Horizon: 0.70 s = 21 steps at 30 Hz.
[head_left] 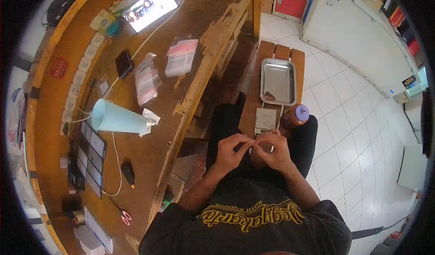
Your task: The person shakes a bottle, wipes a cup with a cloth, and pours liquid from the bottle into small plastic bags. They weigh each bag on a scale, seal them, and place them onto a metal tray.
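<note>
My left hand (232,151) and my right hand (273,151) meet at the fingertips over my lap, thumbs and index fingers pinched together. Whatever lies between the fingertips is too small to make out. Just beyond them, a small flat scale (265,119) rests on the wooden bench (252,102). Behind the scale is a metal tray (278,80) with a small dark heap at its near left corner. A jar with a purple lid (302,113) stands right of the scale.
On the wooden table (149,164) at left are a blue cup (118,116), plastic bags (182,58), a phone (123,64), a lit tablet (151,8), pink-handled scissors (126,217) and white cables. The table's worn edge runs beside my left arm.
</note>
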{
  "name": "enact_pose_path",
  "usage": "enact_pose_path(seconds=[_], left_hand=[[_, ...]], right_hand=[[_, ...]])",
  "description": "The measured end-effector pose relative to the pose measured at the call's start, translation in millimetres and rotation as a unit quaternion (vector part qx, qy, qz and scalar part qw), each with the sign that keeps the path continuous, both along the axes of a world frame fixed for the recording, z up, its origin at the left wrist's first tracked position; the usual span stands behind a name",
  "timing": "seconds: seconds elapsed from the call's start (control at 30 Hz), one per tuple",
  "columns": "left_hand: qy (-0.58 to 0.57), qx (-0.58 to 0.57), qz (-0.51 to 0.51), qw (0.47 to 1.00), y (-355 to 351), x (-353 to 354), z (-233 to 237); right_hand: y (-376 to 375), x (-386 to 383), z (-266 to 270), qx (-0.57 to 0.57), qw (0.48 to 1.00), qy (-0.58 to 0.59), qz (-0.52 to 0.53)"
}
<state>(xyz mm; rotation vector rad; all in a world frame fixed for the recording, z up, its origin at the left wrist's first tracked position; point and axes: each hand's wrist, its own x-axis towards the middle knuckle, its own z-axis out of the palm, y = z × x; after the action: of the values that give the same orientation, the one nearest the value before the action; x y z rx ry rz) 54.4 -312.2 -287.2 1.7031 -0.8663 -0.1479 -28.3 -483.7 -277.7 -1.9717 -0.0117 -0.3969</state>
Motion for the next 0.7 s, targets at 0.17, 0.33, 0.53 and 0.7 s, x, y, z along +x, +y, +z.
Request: enact_pose_path(seconds=[0.17,0.33,0.53,0.7], left_hand=[[-0.109,-0.013,0.099,0.989,7.2,-4.1,-15.8],[0.106,-0.103,0.17,0.974,5.1,-8.3,-32.6],[0.206,-0.016,0.177,0.962,-5.2,22.0,-65.0],[0.313,-0.061,0.165,0.933,-6.7,39.0,-86.8]], right_hand=[[11.7,4.3,1.0,0.037,0.999,0.017,0.021],[2.6,10.1,1.3,0.029,0.997,0.061,0.024],[-20.1,49.6,-41.3,-0.047,0.999,0.011,0.02],[-64.0,111.5,-99.5,-0.186,0.961,-0.018,-0.203]])
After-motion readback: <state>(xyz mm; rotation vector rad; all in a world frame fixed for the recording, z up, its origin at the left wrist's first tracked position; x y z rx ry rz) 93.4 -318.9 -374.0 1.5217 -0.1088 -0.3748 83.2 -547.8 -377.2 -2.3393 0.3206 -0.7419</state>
